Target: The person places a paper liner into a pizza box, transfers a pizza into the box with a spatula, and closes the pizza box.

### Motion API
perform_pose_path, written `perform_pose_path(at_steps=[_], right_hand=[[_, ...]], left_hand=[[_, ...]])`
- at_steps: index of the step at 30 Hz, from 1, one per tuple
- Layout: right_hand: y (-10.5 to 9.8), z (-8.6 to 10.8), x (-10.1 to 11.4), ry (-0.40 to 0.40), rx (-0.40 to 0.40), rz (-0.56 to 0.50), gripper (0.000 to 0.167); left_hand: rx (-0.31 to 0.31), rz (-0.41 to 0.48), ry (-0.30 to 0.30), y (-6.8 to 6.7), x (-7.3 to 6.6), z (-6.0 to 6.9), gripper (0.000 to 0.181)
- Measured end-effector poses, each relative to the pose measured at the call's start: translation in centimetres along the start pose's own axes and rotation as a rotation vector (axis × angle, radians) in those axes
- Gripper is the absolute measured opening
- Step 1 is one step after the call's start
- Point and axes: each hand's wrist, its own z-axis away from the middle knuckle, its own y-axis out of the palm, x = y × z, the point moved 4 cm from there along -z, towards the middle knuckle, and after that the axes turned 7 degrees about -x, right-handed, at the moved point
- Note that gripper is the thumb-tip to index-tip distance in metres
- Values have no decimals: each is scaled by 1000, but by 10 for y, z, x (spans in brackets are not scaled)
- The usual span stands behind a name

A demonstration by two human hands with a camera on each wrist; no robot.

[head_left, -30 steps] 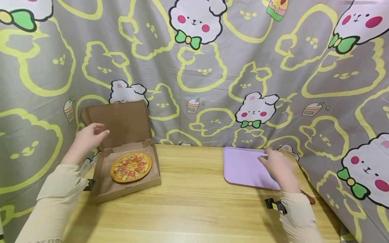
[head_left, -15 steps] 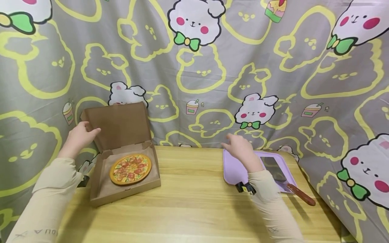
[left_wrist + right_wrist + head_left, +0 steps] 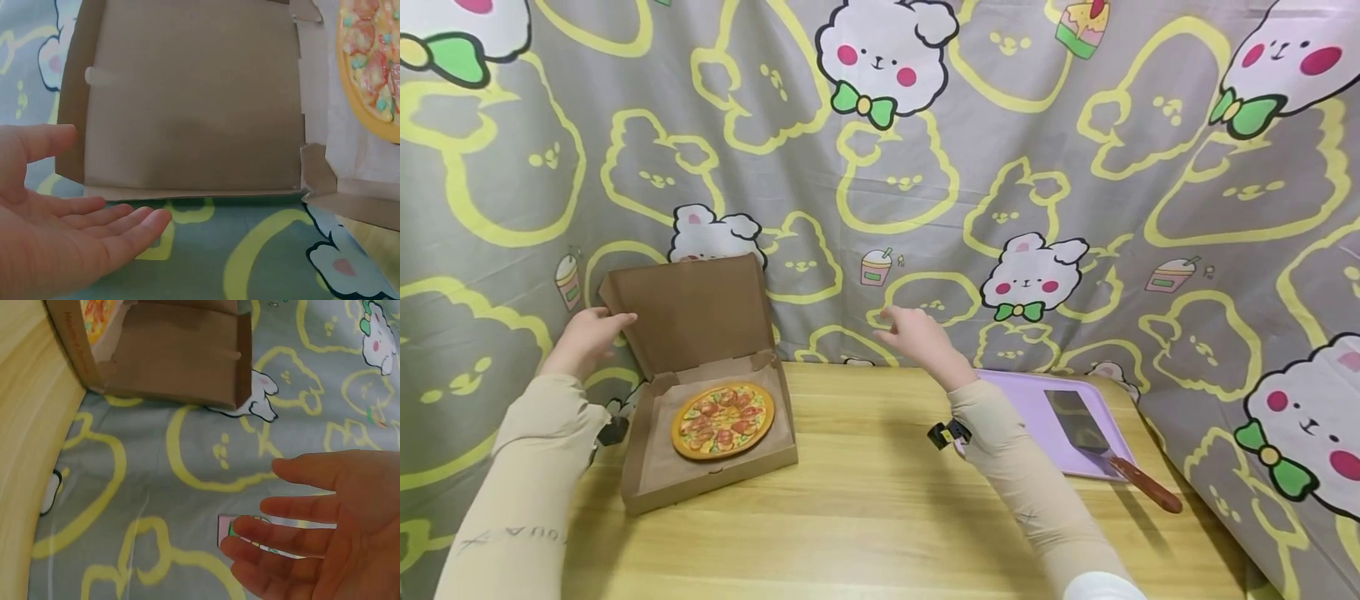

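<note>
A cardboard pizza box (image 3: 715,483) stands on the left of the table, its lid (image 3: 692,317) raised and leaning back near the curtain. Inside lies a round toy pizza (image 3: 724,420) with an orange crust. At the lid's left edge is my left hand (image 3: 583,340), fingers extended; in the left wrist view the thumb and fingers are spread beside the lid. My right hand (image 3: 919,340) hovers over the table's back, between box and tray, with loose fingers and nothing in them. The right wrist view shows its palm (image 3: 362,525) with fingers stretched toward the lid.
On the right is a lilac tray (image 3: 1108,408), partly covered by my right forearm. A spatula (image 3: 1078,425) with a metal blade and brown wooden handle lies across it, the handle sticking out past the rim. A patterned curtain (image 3: 805,167) hangs behind the wooden table (image 3: 850,517).
My right hand has moved left from above the spatula and tray to the table's middle, uncovering the spatula. The left hand has shifted slightly left and down along the lid's side.
</note>
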Motion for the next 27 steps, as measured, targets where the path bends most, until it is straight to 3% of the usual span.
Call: perform_pose_path(at_steps=[9, 15, 19, 27], right_hand=[[18, -22, 23, -43, 47, -47, 40], [31, -30, 29, -64, 61, -69, 39], [46, -30, 37, -88, 93, -113, 38], [82, -26, 48, -76, 145, -161, 39]], left_hand=[[-52, 73, -11, -1, 2, -13, 86], [-177, -52, 58, -2, -4, -22, 77], [-262, -133, 62, -5, -6, -25, 68], [-366, -168, 71, -6, -5, -31, 58]])
